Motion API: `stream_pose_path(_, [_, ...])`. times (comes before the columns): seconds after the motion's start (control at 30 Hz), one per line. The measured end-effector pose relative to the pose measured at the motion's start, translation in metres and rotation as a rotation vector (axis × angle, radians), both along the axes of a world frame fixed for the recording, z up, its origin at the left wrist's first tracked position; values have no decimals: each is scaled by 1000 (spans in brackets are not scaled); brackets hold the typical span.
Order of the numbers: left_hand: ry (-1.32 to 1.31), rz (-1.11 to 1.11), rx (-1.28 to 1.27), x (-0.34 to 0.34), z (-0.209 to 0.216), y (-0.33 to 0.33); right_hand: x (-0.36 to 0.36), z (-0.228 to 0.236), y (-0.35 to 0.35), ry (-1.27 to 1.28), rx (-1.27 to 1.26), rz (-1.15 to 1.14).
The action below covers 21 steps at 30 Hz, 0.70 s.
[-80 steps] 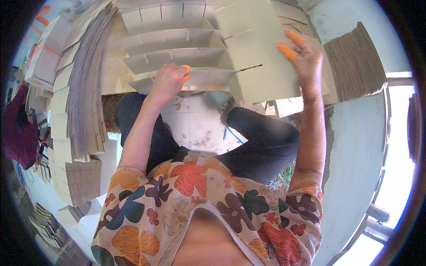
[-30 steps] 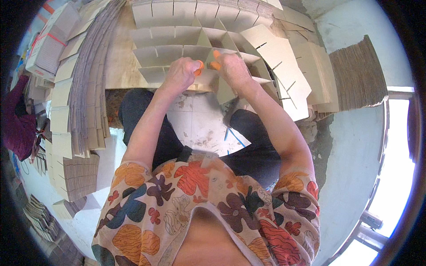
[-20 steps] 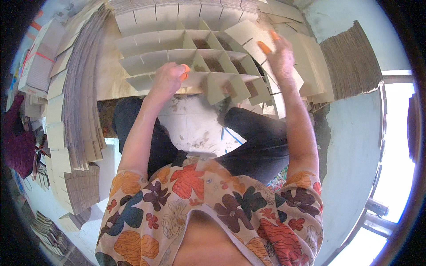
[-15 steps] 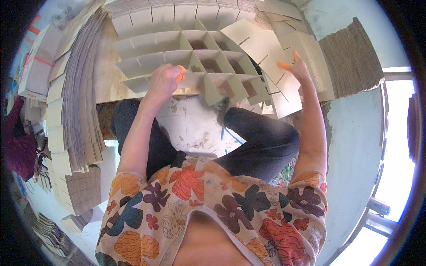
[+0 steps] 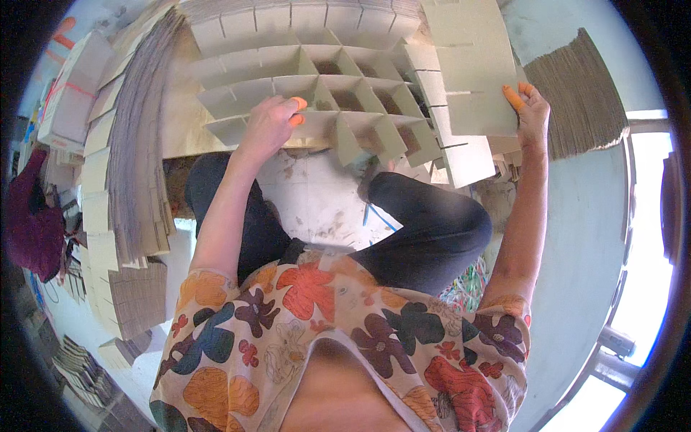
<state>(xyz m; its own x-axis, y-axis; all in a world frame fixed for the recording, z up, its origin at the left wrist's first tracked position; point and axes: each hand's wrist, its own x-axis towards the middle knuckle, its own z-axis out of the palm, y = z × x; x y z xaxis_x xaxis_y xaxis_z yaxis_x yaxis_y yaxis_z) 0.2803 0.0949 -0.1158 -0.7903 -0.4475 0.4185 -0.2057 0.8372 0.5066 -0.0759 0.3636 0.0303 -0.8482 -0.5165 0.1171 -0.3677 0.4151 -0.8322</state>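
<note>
A cardboard divider grid (image 5: 338, 119) of interlocked, slotted strips stands in front of me, several of its cells formed on the right side. My left hand (image 5: 273, 124) is closed at the grid's near strip, orange finger covers on its fingertips, pinching the strip's upper edge. Along the grid's right end leans a slotted cardboard strip (image 5: 466, 160), partly covered. Out to the right, my right hand (image 5: 531, 115), also with orange finger covers, grips the near corner of a broad slotted cardboard piece (image 5: 471, 68). That piece overlaps the leaning strip from above.
A row of slotted cardboard strips (image 5: 309, 16) stands behind the grid. Long stacks of strips (image 5: 137, 144) line the left, and another stack (image 5: 579, 93) lies at the far right. My bent legs (image 5: 425, 223) are below the table edge. A white box (image 5: 75, 90) sits far left.
My right hand has moved right, off the strip at the grid's right end, and now has hold of a broad cardboard piece. My left hand stays at the grid, nearly still.
</note>
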Motion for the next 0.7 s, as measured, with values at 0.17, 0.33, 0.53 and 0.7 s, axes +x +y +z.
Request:
stream_pose_path(0.17, [-66, -7, -56, 25, 11, -14, 88, -7, -61, 203, -239, 315])
stream_pose_path(0.33, [-27, 23, -112, 50, 8, -27, 172, -3, -111, 471, 5, 464])
stream_pose_path(0.53, [-19, -5, -64, 53, 2, -28, 203, -30, -152, 474, -68, 576])
stream_pose_path(0.7, [-29, 69, -21, 49, -1, -24, 214, -37, -169, 512, -16, 610])
